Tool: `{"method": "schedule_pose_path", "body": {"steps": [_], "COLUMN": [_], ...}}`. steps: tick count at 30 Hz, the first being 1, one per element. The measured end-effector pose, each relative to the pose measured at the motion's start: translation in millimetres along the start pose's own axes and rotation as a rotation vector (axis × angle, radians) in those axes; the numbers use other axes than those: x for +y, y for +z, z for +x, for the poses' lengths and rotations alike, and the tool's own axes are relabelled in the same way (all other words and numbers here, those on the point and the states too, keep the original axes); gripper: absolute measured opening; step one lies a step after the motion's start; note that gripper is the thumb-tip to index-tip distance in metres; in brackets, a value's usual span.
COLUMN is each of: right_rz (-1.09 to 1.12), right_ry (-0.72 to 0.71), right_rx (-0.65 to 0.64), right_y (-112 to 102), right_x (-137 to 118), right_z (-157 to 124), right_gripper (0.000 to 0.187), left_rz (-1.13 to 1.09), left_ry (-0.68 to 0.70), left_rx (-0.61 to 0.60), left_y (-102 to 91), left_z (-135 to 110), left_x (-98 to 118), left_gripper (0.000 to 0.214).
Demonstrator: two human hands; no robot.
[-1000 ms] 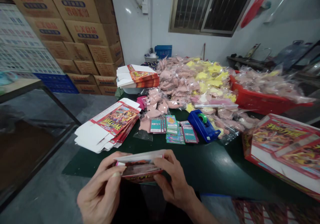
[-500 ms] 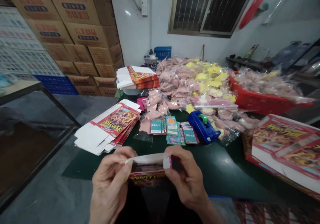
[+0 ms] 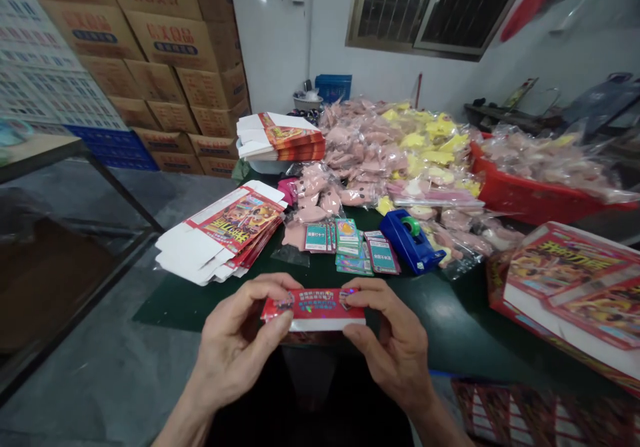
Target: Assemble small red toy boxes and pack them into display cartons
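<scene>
A small red printed cardboard box (image 3: 315, 306) is held over the near edge of the table, its red end flap with a white edge folded over the opening. My left hand (image 3: 245, 337) grips the left end of the box, thumb at the flap's front edge and fingers behind. At the right end, my right hand (image 3: 387, 337) pinches it in the same way. Just beyond the hands lie small piles of printed cards (image 3: 353, 246). A blue tape dispenser (image 3: 413, 240) stands right of the cards. The inside of the box is hidden.
Flattened boxes (image 3: 225, 234) are stacked at left, with another stack (image 3: 283, 140) behind. Bagged pink and yellow plush pieces (image 3: 370, 147) heap across the back. A red tub (image 3: 530, 194) and a large printed carton (image 3: 570, 294) stand at right. Packed boxes (image 3: 525, 410) sit lower right.
The box's opening showed before; now the red flap lies over it. Both hands have shifted their grip onto the flap's ends. The camera view has tilted slightly.
</scene>
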State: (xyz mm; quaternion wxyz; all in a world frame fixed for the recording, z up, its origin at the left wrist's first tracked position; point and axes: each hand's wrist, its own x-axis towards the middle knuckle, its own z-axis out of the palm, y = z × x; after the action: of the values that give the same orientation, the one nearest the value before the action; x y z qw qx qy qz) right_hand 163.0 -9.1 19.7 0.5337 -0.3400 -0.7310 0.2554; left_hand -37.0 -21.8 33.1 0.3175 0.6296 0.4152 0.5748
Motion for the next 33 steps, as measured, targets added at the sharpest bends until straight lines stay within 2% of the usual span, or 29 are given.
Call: {"method": "schedule_pose_path", "body": {"steps": [2, 4, 7, 10, 14, 18, 21, 26, 31, 33], "right_rz": [-0.044, -0.083, -0.124, -0.13, -0.172, -0.205, -0.261, -0.349, -0.312, -0.26], "right_ry": [0.002, 0.013, 0.042, 0.002, -0.089, -0.132, -0.124, -0.164, -0.247, -0.252], "right_rx": [0.016, 0.049, 0.057, 0.056, 0.117, 0.124, 0.064, 0.048, 0.103, 0.107], "right_y": [2, 4, 6, 7, 11, 11, 8, 6, 15, 23], "right_x": [-3, -8, -17, -22, -20, -19, -24, -27, -17, -12], "right_z": [3, 6, 10, 11, 4, -1, 1, 8, -4, -11], "right_gripper": [0.02, 0.017, 0.012, 0.013, 0.023, 0.024, 0.019, 0.015, 0.019, 0.027], "left_rz": [0.028, -0.029, -0.17, -0.249, -0.256, -0.229, -0.157, -0.015, -0.028, -0.057], "left_ry": [0.066, 0.138, 0.14, 0.067, 0.021, 0.115, 0.151, 0.211, 0.248, 0.28], "left_rx": [0.035, 0.132, 0.204, 0.161, 0.096, 0.06, 0.021, -0.102, -0.053, -0.053], "left_y": [3.2, 9.7, 16.9, 14.0, 5.5, 4.6, 3.8, -1.8, 0.7, 2.6], "left_z": [3, 3, -1, -5, -5, -4, 1, 9, 3, 1], "left_x": [-3, -8, -14, -16, -17, -16, -10, -2, -9, -11], "left_gripper": [0.008, 0.009, 0.011, 0.01, 0.007, 0.004, 0.013, 0.012, 0.013, 0.014]}}
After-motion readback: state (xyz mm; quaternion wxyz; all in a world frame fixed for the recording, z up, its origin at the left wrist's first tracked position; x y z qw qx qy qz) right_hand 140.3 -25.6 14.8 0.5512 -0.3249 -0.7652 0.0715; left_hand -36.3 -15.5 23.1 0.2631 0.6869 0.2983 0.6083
